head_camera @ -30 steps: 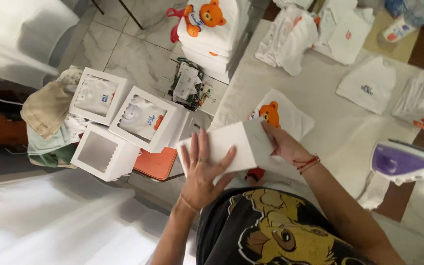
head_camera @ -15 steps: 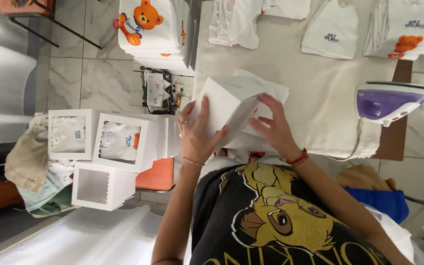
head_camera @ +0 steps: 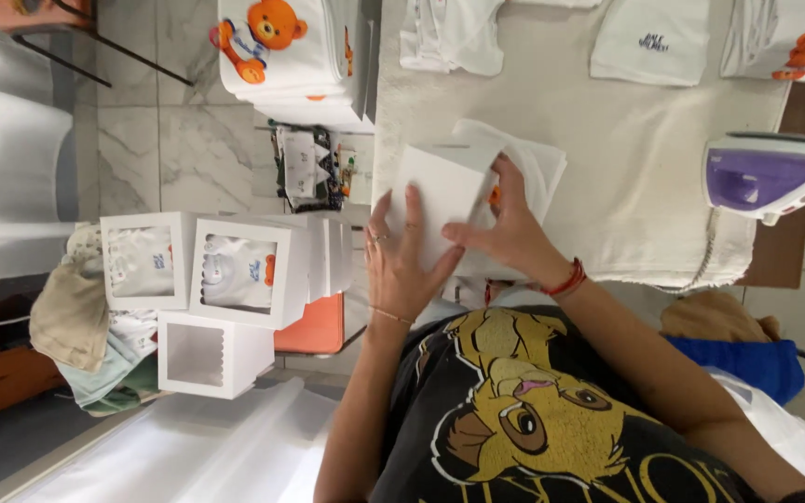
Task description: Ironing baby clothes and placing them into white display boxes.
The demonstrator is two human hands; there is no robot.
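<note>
We have a white cardboard box (head_camera: pixel 440 200) between both hands, held just above the cloth-covered tabletop (head_camera: pixel 607 158) at its near edge, over a folded white garment (head_camera: pixel 538 168) with a spot of orange print showing beside the box. To fold it cleanly we press each panel flat along its crease and keep the corners square, with one hand steadying the body of the box while the other works the flap; squeezing too hard would likely dent the thin card.

Our left hand (head_camera: pixel 407 256) lies spread flat against the near face of the box, fingers extended and slightly fanned, a ring on one finger and a thin bracelet at the wrist. Our right hand (head_camera: pixel 505 233) comes in from the right, with fingers curled around the box's right edge and the thumb on the front, gripping it; a red cord bracelet sits at that wrist. Both forearms angle up from our body toward the tabletop.

Further out, a purple and white iron (head_camera: pixel 775 172) rests at the right edge of the tabletop. To the left stand several window boxes (head_camera: pixel 235 270) already holding baby clothes, and beyond them a stack of white garments with a bear print (head_camera: pixel 281 47).
</note>
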